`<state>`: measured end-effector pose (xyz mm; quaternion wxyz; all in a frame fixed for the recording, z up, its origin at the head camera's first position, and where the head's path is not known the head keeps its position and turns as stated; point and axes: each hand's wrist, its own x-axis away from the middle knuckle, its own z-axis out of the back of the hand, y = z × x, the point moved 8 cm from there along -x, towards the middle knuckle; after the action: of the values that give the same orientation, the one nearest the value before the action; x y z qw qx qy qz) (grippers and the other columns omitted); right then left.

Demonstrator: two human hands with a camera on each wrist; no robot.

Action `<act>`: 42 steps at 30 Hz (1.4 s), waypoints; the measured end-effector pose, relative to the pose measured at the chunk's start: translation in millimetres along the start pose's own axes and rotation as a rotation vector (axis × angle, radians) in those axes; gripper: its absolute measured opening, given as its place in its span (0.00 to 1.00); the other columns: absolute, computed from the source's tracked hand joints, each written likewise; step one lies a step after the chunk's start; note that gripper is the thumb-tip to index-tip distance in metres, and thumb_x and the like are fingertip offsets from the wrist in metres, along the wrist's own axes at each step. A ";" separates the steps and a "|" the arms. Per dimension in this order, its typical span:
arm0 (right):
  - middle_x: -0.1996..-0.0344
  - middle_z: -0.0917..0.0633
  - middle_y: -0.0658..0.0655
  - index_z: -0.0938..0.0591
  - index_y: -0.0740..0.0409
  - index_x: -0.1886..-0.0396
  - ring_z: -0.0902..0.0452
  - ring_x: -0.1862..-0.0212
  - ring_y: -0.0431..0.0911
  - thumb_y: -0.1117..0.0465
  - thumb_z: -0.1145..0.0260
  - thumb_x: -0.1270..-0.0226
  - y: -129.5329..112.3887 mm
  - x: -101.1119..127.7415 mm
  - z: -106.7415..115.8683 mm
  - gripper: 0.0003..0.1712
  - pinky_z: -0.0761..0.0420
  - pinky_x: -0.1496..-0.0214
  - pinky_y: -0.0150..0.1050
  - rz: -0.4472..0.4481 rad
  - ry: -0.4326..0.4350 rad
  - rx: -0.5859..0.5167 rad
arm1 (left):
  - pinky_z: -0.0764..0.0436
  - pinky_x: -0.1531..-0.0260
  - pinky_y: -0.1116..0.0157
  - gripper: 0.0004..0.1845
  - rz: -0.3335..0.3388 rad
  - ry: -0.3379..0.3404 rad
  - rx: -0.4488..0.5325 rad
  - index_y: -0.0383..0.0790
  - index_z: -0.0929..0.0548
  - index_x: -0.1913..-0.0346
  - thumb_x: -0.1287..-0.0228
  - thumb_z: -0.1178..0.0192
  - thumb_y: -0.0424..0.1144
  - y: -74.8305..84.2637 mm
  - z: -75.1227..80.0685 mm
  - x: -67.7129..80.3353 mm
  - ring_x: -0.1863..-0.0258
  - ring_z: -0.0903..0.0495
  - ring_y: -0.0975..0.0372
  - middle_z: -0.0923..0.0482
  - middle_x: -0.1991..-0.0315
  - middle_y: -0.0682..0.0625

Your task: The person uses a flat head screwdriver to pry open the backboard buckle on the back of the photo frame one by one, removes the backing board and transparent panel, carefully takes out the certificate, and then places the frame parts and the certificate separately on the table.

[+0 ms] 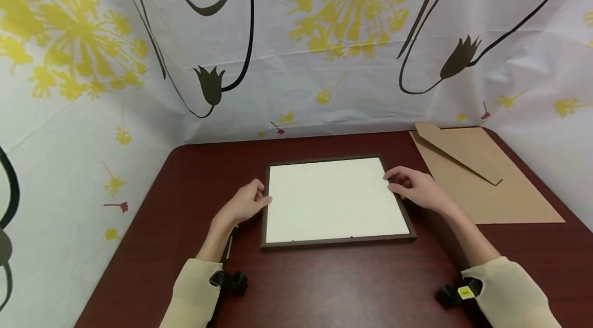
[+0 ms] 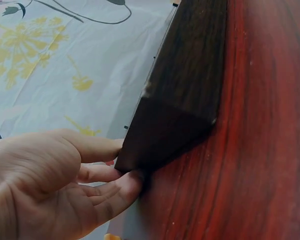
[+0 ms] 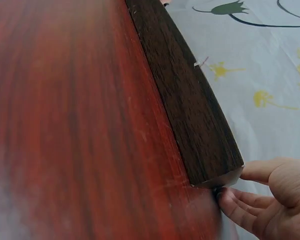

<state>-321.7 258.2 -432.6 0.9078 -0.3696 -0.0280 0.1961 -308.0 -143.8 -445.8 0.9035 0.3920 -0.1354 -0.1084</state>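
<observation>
Nearest to us, two cream sleeves (image 1: 194,292) come in over the near edge of the dark red table (image 1: 324,287), each with a black wrist camera strapped below it. A little further in, our left hand (image 1: 243,204) rests against the left edge of the picture frame (image 1: 333,199), its fingers (image 2: 110,192) loosely bent and touching the frame's dark wooden corner, thumb above and fingertips just under the edge. Our right hand (image 1: 417,189) meets the right edge of the frame near its far corner in much the same way, thumb on top and fingers (image 3: 240,205) tucked just beneath the wood. Whether either hand truly grips or only touches, we cannot tell.

The frame lies flat in the middle of the table, its pale inner face upward inside a thin dark border.

Beyond it to the right, a brown backing board (image 1: 486,178) lies flat, well apart from the frame. Farthest off hangs a white cloth (image 1: 324,60) printed with yellow flowers.
</observation>
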 end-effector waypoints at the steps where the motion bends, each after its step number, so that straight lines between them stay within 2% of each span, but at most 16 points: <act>1: 0.64 0.17 0.55 0.20 0.56 0.45 0.21 0.69 0.46 0.61 0.34 0.26 -0.7 1.2 -0.3 0.14 0.22 0.67 0.38 0.006 -0.005 -0.003 | 0.26 0.60 0.59 0.16 0.000 -0.014 -0.003 0.30 0.29 0.45 0.24 0.43 0.39 -0.4 -0.8 1.6 0.61 0.28 0.56 0.26 0.56 0.43; 6: 0.68 0.19 0.54 0.19 0.56 0.48 0.23 0.71 0.47 0.61 0.33 0.28 -6.3 11.3 -2.2 0.12 0.23 0.68 0.37 0.034 -0.062 -0.060 | 0.28 0.65 0.61 0.15 -0.003 -0.079 -0.016 0.31 0.31 0.46 0.24 0.43 0.39 -0.2 -3.5 11.2 0.67 0.30 0.58 0.27 0.61 0.44; 10: 0.69 0.19 0.54 0.20 0.56 0.50 0.22 0.72 0.48 0.61 0.32 0.29 -8.4 22.0 -5.1 0.11 0.23 0.68 0.37 0.053 -0.126 -0.116 | 0.30 0.70 0.62 0.13 -0.018 -0.135 0.003 0.32 0.32 0.52 0.25 0.42 0.38 2.7 -6.8 20.6 0.72 0.30 0.59 0.28 0.67 0.45; 13: 0.68 0.19 0.54 0.21 0.56 0.51 0.22 0.73 0.47 0.61 0.31 0.29 -9.0 29.1 -7.7 0.11 0.21 0.68 0.38 0.070 -0.179 -0.140 | 0.30 0.70 0.62 0.12 -0.047 -0.190 0.026 0.33 0.33 0.56 0.26 0.41 0.36 6.1 -10.3 27.0 0.72 0.28 0.59 0.27 0.71 0.45; 17: 0.67 0.19 0.57 0.23 0.59 0.50 0.22 0.73 0.48 0.61 0.32 0.29 -10.5 34.9 -10.8 0.12 0.20 0.68 0.39 0.090 -0.245 -0.170 | 0.28 0.71 0.62 0.13 -0.084 -0.239 0.044 0.31 0.33 0.57 0.27 0.39 0.36 8.3 -13.1 31.6 0.72 0.24 0.58 0.26 0.73 0.46; 20: 0.67 0.19 0.57 0.23 0.59 0.46 0.22 0.72 0.48 0.60 0.32 0.28 -10.3 35.4 -10.5 0.16 0.20 0.67 0.39 0.085 -0.246 -0.162 | 0.25 0.70 0.61 0.15 -0.095 -0.230 0.043 0.31 0.31 0.57 0.30 0.36 0.37 8.6 -12.0 31.3 0.71 0.21 0.58 0.24 0.70 0.46; 23: 0.67 0.19 0.55 0.24 0.57 0.39 0.22 0.70 0.47 0.58 0.32 0.28 -8.3 32.7 -8.1 0.21 0.21 0.67 0.38 0.054 -0.205 -0.124 | 0.22 0.67 0.60 0.17 -0.095 -0.185 0.025 0.30 0.29 0.55 0.33 0.33 0.37 9.2 -9.2 28.2 0.70 0.20 0.58 0.22 0.66 0.45; 27: 0.65 0.18 0.54 0.25 0.58 0.34 0.22 0.69 0.45 0.55 0.33 0.27 -8.0 25.8 -4.9 0.25 0.22 0.66 0.38 0.028 -0.150 -0.061 | 0.21 0.61 0.58 0.27 -0.070 -0.110 -0.018 0.27 0.29 0.44 0.37 0.29 0.38 10.9 -5.9 22.7 0.62 0.21 0.56 0.22 0.60 0.43; 31: 0.62 0.20 0.52 0.24 0.62 0.34 0.25 0.69 0.41 0.55 0.33 0.27 -12.4 17.6 -2.3 0.27 0.25 0.67 0.36 0.049 -0.104 0.049 | 0.21 0.56 0.55 0.38 -0.045 -0.057 -0.046 0.26 0.36 0.32 0.38 0.28 0.38 14.5 -4.7 17.0 0.55 0.21 0.53 0.24 0.52 0.41; 33: 0.67 0.22 0.51 0.24 0.64 0.35 0.31 0.73 0.39 0.55 0.32 0.28 -15.5 14.1 -1.9 0.27 0.30 0.69 0.35 0.061 -0.090 0.095 | 0.21 0.55 0.53 0.41 -0.048 -0.048 -0.062 0.27 0.39 0.28 0.37 0.29 0.37 17.9 -5.0 14.2 0.54 0.22 0.52 0.25 0.50 0.39; 36: 0.70 0.27 0.51 0.23 0.66 0.35 0.36 0.72 0.40 0.55 0.31 0.29 -18.4 11.8 -1.9 0.29 0.35 0.68 0.36 0.058 -0.077 0.140 | 0.22 0.54 0.53 0.45 -0.048 -0.048 -0.102 0.29 0.43 0.24 0.36 0.29 0.39 21.3 -5.6 12.0 0.54 0.23 0.53 0.27 0.45 0.37; 42: 0.63 0.25 0.56 0.28 0.68 0.30 0.31 0.64 0.45 0.50 0.29 0.31 -18.8 12.9 -3.0 0.38 0.31 0.63 0.39 0.018 -0.087 0.157 | 0.23 0.57 0.56 0.43 -0.084 -0.076 -0.146 0.32 0.41 0.23 0.34 0.31 0.41 22.3 -6.6 12.2 0.59 0.25 0.55 0.32 0.38 0.32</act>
<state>-303.0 248.9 -423.1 0.9300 -0.2888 -0.0488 0.2219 -292.4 -128.2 -431.7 0.9186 0.3259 -0.1445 -0.1706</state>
